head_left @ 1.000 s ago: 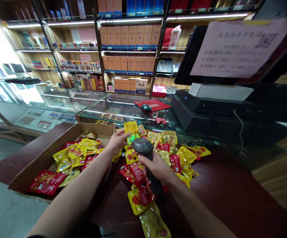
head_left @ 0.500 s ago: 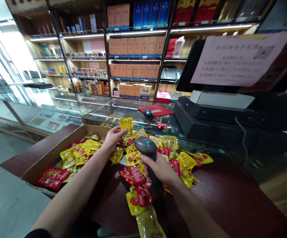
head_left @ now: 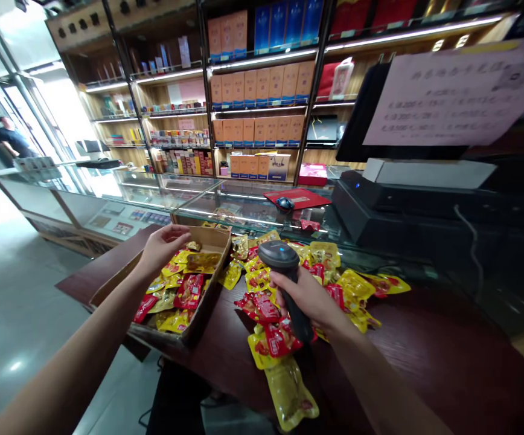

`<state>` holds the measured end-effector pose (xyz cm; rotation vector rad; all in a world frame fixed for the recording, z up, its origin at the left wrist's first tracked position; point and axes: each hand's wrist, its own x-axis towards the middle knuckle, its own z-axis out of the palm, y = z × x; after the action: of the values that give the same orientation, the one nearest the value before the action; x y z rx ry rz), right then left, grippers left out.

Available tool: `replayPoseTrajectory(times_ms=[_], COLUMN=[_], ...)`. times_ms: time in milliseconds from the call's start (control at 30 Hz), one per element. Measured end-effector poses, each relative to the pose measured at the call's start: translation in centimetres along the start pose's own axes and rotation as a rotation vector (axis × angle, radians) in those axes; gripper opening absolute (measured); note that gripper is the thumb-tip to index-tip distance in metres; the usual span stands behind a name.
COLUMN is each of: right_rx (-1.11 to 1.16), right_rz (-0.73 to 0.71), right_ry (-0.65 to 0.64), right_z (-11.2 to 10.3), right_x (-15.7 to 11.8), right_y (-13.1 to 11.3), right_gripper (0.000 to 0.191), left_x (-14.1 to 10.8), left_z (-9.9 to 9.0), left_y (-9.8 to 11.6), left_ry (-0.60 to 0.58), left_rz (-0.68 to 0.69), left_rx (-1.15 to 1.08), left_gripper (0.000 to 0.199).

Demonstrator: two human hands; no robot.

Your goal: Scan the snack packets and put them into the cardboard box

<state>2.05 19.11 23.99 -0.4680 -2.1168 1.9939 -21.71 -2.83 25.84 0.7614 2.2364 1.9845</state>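
My right hand (head_left: 307, 293) is wrapped round the handle of a black barcode scanner (head_left: 279, 255), whose head shows a small blue light. It is held above a heap of red and yellow snack packets (head_left: 257, 305) on the dark table. My left hand (head_left: 165, 244) is over the far left side of a cardboard box (head_left: 207, 299), fingers stretched out and no packet in them. Inside the box lie several red, yellow and gold packets; a shiny brownish packet (head_left: 203, 261) rests on top, just right of the hand.
Behind the heap runs a glass display counter (head_left: 189, 199) with a red mat (head_left: 305, 198) and a mouse (head_left: 284, 203). A monitor with a paper notice (head_left: 447, 96) stands at the right. Boxed goods fill the back shelves. A person (head_left: 15, 142) is at the far left.
My left hand has moved left from the heap to over the box and let go of the yellow snack packet. My right hand still holds the scanner. The view has shifted left.
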Motion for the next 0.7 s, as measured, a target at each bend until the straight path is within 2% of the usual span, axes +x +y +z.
replayPoseTrajectory(times_ms=[100,267,400,467,567,700], right_rx=[-0.015,-0.001,-0.007,-0.008,-0.004,-0.036], right_rz=[-0.007,-0.024,-0.045,-0.049,-0.044,-0.006], right_ry=[-0.003,0.024,0.02,0.031,0.06,0.08], right_z=[0.1,-0.5,-1.5,-2.2,-3.3,-4.3], right_x=[-0.1,-0.2,-0.1,0.0,0.1,0.4], right_y=[-0.1,-0.7,-1.4,-1.5,-1.3,-0.8], right_gripper=[0.021,0.025,0.025,0.024,0.026,0.025], left_x=[-0.9,-2.0,-2.4,-2.5,-2.6,-2.6], left_z=[2.6,10.5,15.4,16.7,17.6,17.2], left_y=[-0.7,-2.6,-3.8,-4.3,-5.0,-5.8], left_ry=[-0.108,-0.338,-0.559,-0.687,-0.85,-0.952], left_rz=[0.014,0.039,0.069,0.071,0.075,0.035], left_rx=[0.051,0.058,0.38,0.58,0.756,0.717], left_gripper=[0.04,0.029,0.025,0.035,0.043,0.047])
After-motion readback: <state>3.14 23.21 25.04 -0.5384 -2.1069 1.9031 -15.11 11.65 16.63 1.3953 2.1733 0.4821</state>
